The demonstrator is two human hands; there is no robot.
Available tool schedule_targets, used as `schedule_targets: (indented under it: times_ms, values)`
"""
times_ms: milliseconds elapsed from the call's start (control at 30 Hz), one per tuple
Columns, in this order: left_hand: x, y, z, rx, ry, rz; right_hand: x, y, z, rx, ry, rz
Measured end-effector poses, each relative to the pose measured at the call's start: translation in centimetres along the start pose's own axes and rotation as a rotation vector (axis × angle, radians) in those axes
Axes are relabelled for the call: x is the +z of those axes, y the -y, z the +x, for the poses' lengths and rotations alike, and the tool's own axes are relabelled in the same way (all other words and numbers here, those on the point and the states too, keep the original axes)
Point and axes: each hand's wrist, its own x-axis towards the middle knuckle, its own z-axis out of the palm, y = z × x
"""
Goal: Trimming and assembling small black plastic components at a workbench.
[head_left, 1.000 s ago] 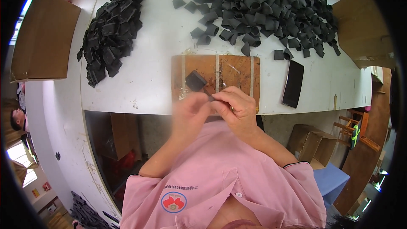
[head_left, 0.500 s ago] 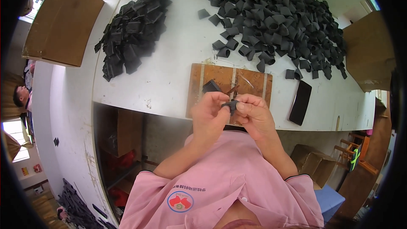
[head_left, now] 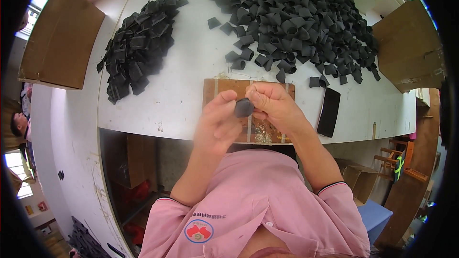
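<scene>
A small dark grey fabric sleeve [head_left: 244, 108] is held up above the wooden board, its rounded side facing me. My right hand [head_left: 276, 107] pinches its right edge between thumb and bent fingers. At the sleeve's left side is my left hand [head_left: 216, 123], fingers curled and smeared by motion; whether it grips the sleeve I cannot tell. Beneath both hands lies the brown wooden board [head_left: 210, 87] with pale strips across it, its middle partly hidden.
A large heap of dark grey sleeves [head_left: 296, 26] covers the far right of the white table [head_left: 191, 62]. Flatter black pieces [head_left: 138, 45] are piled at left. A black phone [head_left: 329, 112] lies right of the board. Cardboard boxes [head_left: 62, 38] stand at both sides.
Both hands have risen a little from the board and shifted left in view. The sleeve now shows a broader rounded side. A black block and brown stick seen on the board earlier are out of sight.
</scene>
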Motion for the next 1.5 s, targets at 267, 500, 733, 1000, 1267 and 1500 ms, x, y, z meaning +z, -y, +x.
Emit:
schedule_targets:
  times_ms: [267, 500, 733, 1000, 1267, 1500]
  values:
    - [2.1, 0.8, 0.7, 0.849, -0.090, 1.454, 1.6, 0.2, -1.9, -0.574, -0.447, -0.820]
    - [2.2, 0.6, 0.8, 0.903, 0.133, 1.565, 3.1, 0.1, -2.5, -0.798, -0.415, -0.985]
    - [1.0, 0.3, -0.2, 0.564, 0.098, 0.687, 3.8, 0.3, -2.0, -0.699, -0.424, -0.921]
    - [0.1, 0.6, -0.3, 0.492, 0.048, 0.602, 2.9, -0.3, -1.4, -0.821, -0.422, -0.932]
    - [0.6, 0.5, -0.4, 0.651, 0.041, 0.983, 1.6, -0.7, -1.3, -0.817, -0.383, -0.906]
    - [1.9, 0.3, -0.2, 0.774, -0.022, 1.416, 2.1, -0.5, -1.4, -0.778, -0.396, -0.968]
